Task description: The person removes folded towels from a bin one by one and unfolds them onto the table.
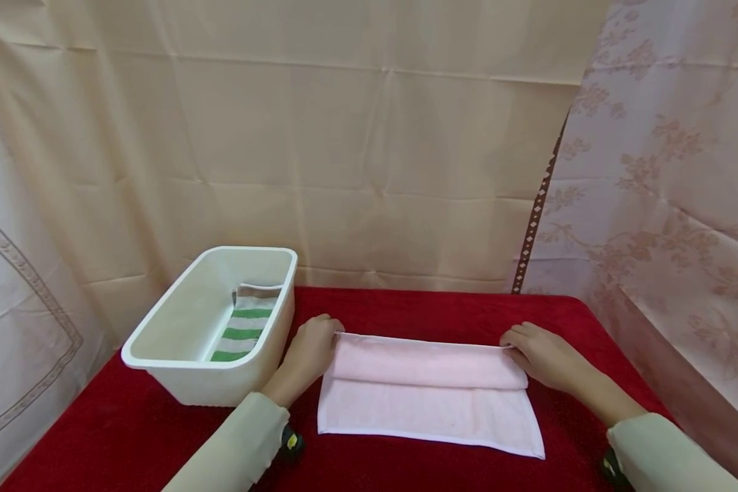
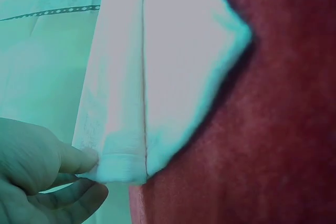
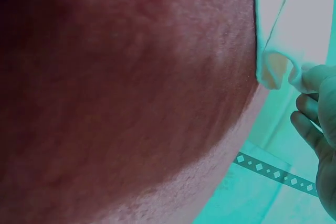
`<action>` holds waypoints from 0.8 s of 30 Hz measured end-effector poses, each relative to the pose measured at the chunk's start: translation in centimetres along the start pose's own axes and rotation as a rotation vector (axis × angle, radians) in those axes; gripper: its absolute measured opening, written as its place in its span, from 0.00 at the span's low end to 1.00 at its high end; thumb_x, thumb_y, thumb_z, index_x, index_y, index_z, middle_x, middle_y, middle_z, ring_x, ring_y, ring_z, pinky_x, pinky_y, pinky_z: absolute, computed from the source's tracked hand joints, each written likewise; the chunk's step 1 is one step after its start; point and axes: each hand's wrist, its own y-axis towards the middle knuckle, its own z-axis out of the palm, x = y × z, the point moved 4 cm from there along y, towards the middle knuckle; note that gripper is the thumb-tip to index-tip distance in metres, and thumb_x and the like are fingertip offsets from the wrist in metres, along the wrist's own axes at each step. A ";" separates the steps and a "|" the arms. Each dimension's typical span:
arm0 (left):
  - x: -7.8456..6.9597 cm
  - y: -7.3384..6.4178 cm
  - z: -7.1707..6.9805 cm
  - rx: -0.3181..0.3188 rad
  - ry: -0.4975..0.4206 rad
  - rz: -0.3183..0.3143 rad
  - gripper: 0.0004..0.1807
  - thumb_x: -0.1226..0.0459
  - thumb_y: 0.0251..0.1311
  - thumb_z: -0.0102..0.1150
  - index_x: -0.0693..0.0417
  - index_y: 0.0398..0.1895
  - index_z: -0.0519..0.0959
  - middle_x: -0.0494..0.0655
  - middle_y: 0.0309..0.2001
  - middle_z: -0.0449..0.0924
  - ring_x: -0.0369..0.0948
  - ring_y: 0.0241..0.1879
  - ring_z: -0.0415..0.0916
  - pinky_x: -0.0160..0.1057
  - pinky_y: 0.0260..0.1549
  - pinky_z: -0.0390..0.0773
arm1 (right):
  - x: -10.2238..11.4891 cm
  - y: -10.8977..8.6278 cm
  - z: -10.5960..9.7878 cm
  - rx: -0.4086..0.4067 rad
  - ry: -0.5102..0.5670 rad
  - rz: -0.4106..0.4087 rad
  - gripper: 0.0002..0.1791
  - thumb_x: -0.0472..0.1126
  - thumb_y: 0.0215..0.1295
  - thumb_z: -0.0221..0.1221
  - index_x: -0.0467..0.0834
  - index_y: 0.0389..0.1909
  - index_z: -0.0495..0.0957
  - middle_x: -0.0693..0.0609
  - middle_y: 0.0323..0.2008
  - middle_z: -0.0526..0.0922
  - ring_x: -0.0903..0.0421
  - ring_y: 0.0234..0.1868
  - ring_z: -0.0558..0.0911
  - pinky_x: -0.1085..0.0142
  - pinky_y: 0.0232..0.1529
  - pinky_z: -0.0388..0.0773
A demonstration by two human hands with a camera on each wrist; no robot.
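Observation:
A pale pink towel [image 1: 427,403] with white hemmed edges spans the space between both hands, its far part folded over toward the near side. My left hand [image 1: 313,345] pinches its far left corner between thumb and fingers. At the far right corner, my right hand [image 1: 544,355] pinches the same edge. In the left wrist view, the left thumb and fingers [image 2: 79,161] grip the hem of the folded layer. The right wrist view shows the towel's edge curling in a small loop beside the right fingers [image 3: 310,121].
A white plastic basin [image 1: 221,383] stands left of the towel, close to the left forearm. Inside it lies a green-and-white striped cloth [image 1: 246,328]. A red cloth [image 1: 418,471] covers the table. Beige curtain [image 1: 357,137] hangs behind, and patterned curtain [image 1: 682,205] at the right.

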 end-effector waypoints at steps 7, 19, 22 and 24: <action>0.4 1.1 0.1 0.001 0.021 -0.049 0.11 0.76 0.64 0.57 0.58 0.34 0.88 0.53 0.31 0.82 0.50 0.37 0.82 0.46 0.36 0.83 | -0.9 1.2 0.6 0.040 0.016 0.032 0.11 0.29 0.54 0.72 0.45 0.35 0.84 0.55 0.33 0.82 0.55 0.37 0.80 0.58 0.38 0.82; 0.7 2.7 0.4 -0.002 0.006 -0.075 0.09 0.75 0.64 0.58 0.59 0.36 0.88 0.54 0.34 0.84 0.49 0.38 0.83 0.47 0.39 0.84 | -2.2 2.6 1.0 0.122 0.019 0.116 0.09 0.29 0.57 0.71 0.42 0.37 0.85 0.51 0.34 0.83 0.51 0.38 0.81 0.53 0.41 0.83; 0.8 3.2 0.5 -0.006 0.001 -0.092 0.08 0.74 0.65 0.59 0.59 0.38 0.88 0.54 0.35 0.84 0.50 0.39 0.83 0.47 0.41 0.85 | -2.5 3.1 0.9 0.148 0.018 0.136 0.09 0.30 0.58 0.70 0.42 0.38 0.85 0.51 0.34 0.84 0.50 0.39 0.82 0.51 0.43 0.83; 0.8 3.5 0.6 -0.011 -0.001 -0.102 0.08 0.73 0.65 0.59 0.59 0.39 0.88 0.55 0.36 0.84 0.50 0.39 0.83 0.47 0.41 0.85 | -2.6 3.5 0.9 0.172 0.016 0.148 0.08 0.31 0.59 0.70 0.42 0.39 0.85 0.50 0.35 0.84 0.49 0.39 0.81 0.50 0.44 0.83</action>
